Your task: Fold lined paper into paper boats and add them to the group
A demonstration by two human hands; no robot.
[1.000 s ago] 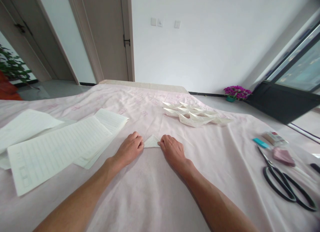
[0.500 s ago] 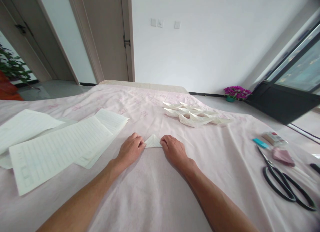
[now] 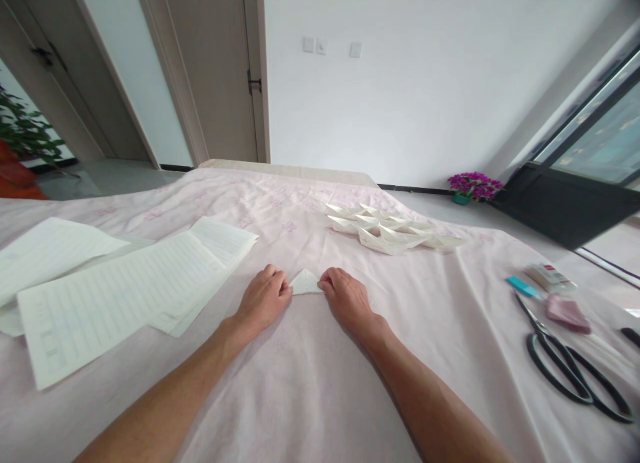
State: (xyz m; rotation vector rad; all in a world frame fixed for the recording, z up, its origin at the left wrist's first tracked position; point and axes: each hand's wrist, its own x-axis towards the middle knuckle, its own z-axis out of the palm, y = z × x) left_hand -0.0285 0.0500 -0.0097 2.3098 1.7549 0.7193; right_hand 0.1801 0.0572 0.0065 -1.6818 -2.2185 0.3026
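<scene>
A small white piece of folded paper [image 3: 306,283] with a pointed top lies at the middle of the cloth-covered table. My left hand [image 3: 266,292] pinches its left corner, fingers curled closed. On the opposite side, my right hand [image 3: 345,291] grips the right corner the same way. Both fingertips partly hide the paper's ends. Beyond my right hand stand several folded paper boats [image 3: 390,230], grouped close together. Lined paper sheets [image 3: 120,296] lie loosely stacked to the left of my left hand.
At the right are black-handled scissors [image 3: 560,366], a blue strip-like object [image 3: 521,286], a pink cloth [image 3: 567,312] and a clear-wrapped pack [image 3: 550,276]. A pink tablecloth [image 3: 310,383] with wrinkles covers the table. Purple flowers [image 3: 474,183] stand on the floor beyond.
My right hand has shifted very slightly left and up, still gripping the folded paper. The left hand stays nearly where it was.
</scene>
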